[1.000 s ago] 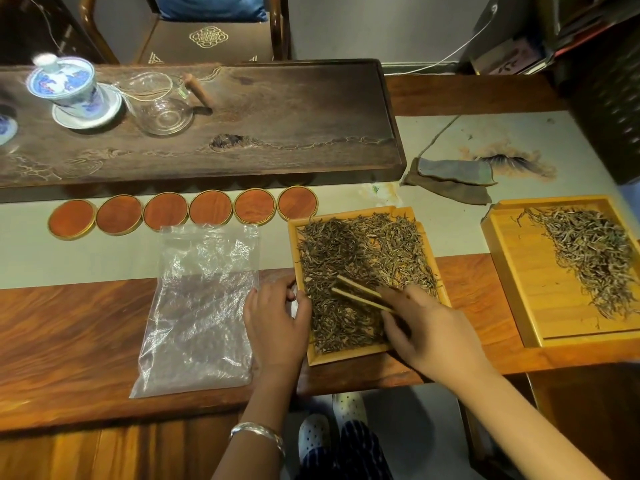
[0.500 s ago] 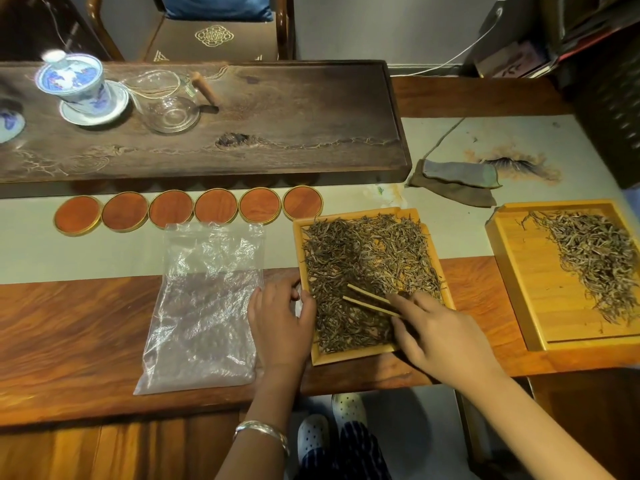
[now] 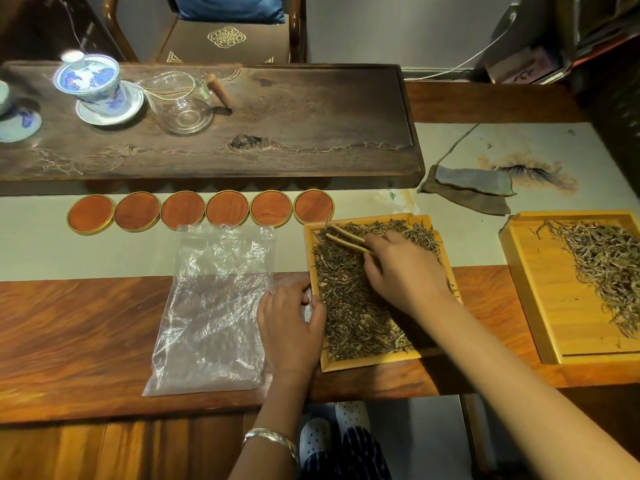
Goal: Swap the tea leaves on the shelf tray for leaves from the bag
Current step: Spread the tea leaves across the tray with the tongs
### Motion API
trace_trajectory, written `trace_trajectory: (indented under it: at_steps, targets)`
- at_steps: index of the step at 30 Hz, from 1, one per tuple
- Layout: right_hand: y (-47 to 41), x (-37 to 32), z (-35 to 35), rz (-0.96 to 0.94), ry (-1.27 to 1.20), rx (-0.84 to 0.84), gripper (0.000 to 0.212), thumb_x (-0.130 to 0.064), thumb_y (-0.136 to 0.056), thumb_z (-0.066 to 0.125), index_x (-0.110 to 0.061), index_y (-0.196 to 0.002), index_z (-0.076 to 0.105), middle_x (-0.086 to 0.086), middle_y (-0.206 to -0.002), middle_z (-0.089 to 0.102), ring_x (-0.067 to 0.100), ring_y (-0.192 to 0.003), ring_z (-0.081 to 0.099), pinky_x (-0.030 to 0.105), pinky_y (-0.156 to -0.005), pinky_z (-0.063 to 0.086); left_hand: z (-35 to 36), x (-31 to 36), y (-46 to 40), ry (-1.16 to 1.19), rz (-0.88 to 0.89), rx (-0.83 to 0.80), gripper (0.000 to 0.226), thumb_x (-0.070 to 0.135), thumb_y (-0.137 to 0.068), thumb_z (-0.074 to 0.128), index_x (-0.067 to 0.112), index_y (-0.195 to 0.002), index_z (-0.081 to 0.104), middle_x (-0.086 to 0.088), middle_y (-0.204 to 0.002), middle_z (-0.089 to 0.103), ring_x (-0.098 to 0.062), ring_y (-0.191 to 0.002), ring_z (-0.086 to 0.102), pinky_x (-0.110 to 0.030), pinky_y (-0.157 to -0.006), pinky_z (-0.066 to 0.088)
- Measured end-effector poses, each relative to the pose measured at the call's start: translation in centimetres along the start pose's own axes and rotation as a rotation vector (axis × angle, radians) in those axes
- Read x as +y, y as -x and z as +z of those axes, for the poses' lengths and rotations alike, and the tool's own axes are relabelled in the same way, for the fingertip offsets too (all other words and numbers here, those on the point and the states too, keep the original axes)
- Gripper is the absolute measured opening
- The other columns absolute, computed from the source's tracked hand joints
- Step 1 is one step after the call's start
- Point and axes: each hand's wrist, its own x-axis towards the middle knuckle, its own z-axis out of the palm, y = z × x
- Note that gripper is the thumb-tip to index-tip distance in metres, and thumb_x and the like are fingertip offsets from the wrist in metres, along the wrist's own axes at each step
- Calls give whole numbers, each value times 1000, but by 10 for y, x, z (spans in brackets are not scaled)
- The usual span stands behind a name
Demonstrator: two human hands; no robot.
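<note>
Centre of table, near edge: tray (image 3: 370,362), full of dark leaves (image 3: 349,306), spread wall to wall. Bag (image 3: 214,306) flat just left of it, looks emptied, mouth toward far side. Second tray (image 3: 540,271) well apart at right, paler leaves (image 3: 609,271) heaped on its right half, left half bare wood.

Right hand (image 3: 405,268) over far half of tray, fingers pinched on tongs (image 3: 346,239), tips at far-left corner, lying across the leaves. Can't tell whether the tips hold any leaf. Left hand (image 3: 291,327) on near-left wall of tray, thumb and fingers curled on the rim, bracing it; overlaps bag's right edge.

Judged step: levelling/raking the fresh leaves with tongs after the pour. Swap itself looks mostly done, assuming the pale pile at right is the old lot; can't confirm.

Next move calls for: light strokes, tongs kept shallow so leaves don't break or flick over the low rim; left hand holding tray against sliding, since it sits close to the table's near edge. Then tongs down, tray lifted level with both hands for return to shelf. Shelf not in view.

Further out: row of six coasters (image 3: 204,212) just beyond bag and tray, dark tea board (image 3: 311,126) behind with gaiwan (image 3: 90,83) and glass pitcher (image 3: 180,105), folded cloth (image 3: 474,187) far right.
</note>
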Motion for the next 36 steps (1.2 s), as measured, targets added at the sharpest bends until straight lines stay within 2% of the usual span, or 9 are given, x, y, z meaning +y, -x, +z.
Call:
trace_trajectory:
  at_steps: [4,6,11,16,20,24,27,31,36]
  targets:
    - [4,-4,6,-21,6,10,37,-30,-95,41,-15,-127,54,7,-101,60,31,-71,65,36,-53,53,-1,1,0,0,6,-6,9,31,-84,49,23,-78,49,10,-71,43,-10,-72,36,-53,-95,41]
    - [4,-5,6,-35,3,13,36,-29,-95,42,-15,-126,55,7,-100,60,30,-70,65,36,-52,53,-1,0,0,2,9,-11,12,32,-84,47,22,-80,52,9,-72,45,-11,-72,37,-52,-95,41]
    - [6,-3,4,-34,-24,47,35,-29,-95,44,-15,-124,57,7,-100,62,31,-70,65,35,-49,52,0,1,1,14,0,-5,12,28,-84,52,19,-85,58,12,-73,42,-8,-74,33,-54,-92,42]
    - [14,-1,0,-30,-42,41,38,-29,-96,42,-16,-130,54,8,-105,61,30,-74,64,39,-55,55,0,1,1,4,-3,-15,4,21,-84,59,18,-87,60,11,-72,43,-10,-73,34,-54,-91,43]
    - [46,2,-8,1,-132,88,34,-29,-93,49,-19,-125,58,2,-89,59,24,-62,61,37,-46,52,-1,2,1,1,0,-23,2,21,-85,59,20,-86,60,10,-72,46,-10,-73,38,-53,-92,42]
    - [75,8,-5,-6,-126,21,33,-27,-91,55,-17,-122,61,-1,-80,55,20,-51,57,31,-36,45,-1,3,1,-3,-1,-6,4,19,-84,61,19,-82,58,11,-71,44,-10,-72,35,-55,-91,42]
    - [85,12,-2,9,-135,-12,33,-26,-91,55,-16,-122,61,1,-82,56,24,-54,60,31,-38,44,0,3,2,-7,-1,-1,6,18,-83,61,19,-80,56,10,-71,44,-10,-72,34,-55,-90,43]
    - [98,20,-1,28,-140,-11,34,-28,-90,55,-19,-122,60,-3,-81,54,21,-54,59,26,-37,38,0,3,2,-10,2,15,9,18,-83,61,19,-78,54,10,-71,43,-10,-72,33,-54,-91,42]
    - [113,29,2,52,-132,-58,36,-31,-91,52,-21,-126,58,-3,-87,56,21,-65,63,31,-43,48,2,0,2,-15,8,5,3,21,-84,57,18,-83,59,8,-72,46,-11,-71,34,-54,-91,42]
